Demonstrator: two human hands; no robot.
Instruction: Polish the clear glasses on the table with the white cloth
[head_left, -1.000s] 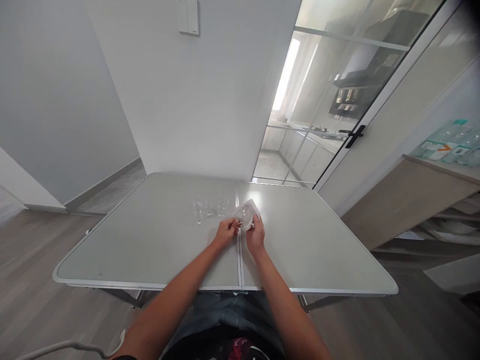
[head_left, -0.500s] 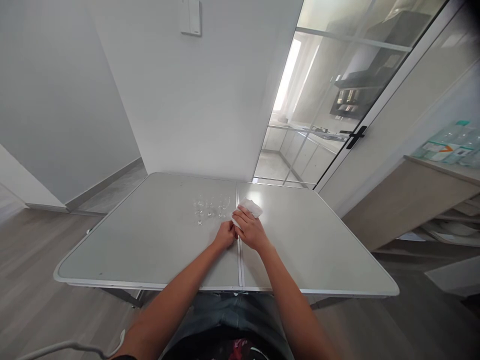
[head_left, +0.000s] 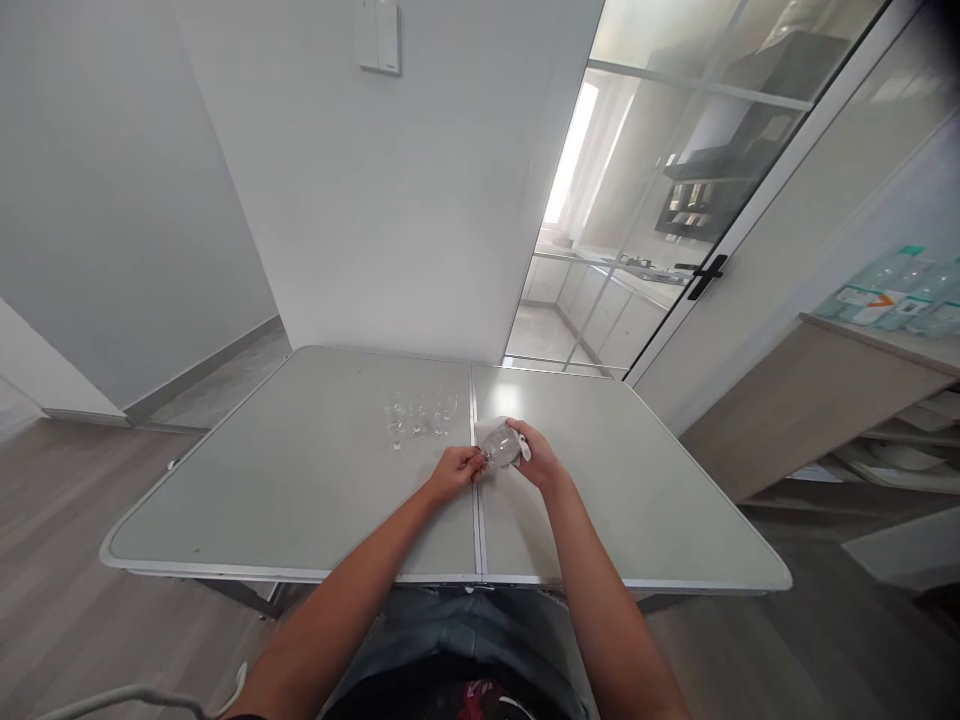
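Observation:
My left hand (head_left: 457, 472) pinches the narrow stem end of a clear wine glass (head_left: 501, 445), which lies tilted on its side above the seam of the table. Around the far side of the bowl, my right hand (head_left: 538, 455) curls with a white cloth (head_left: 524, 447) between its fingers and the glass. Part of the cloth is hidden behind the bowl. Several clear stemmed glasses (head_left: 418, 412) stand in a cluster on the table, a little beyond my left hand.
The pale folding table (head_left: 300, 480) has a metal-edged seam down its middle. A white wall (head_left: 390, 220) and a glazed door with a black handle (head_left: 707, 277) rise behind it. Plastic bottles (head_left: 877, 295) stand on a wooden shelf unit (head_left: 832, 400) at right.
My right hand has turned from lying over the cloth to cupping the bowl from the right, so the glass now shows. My left hand stays at the stem end.

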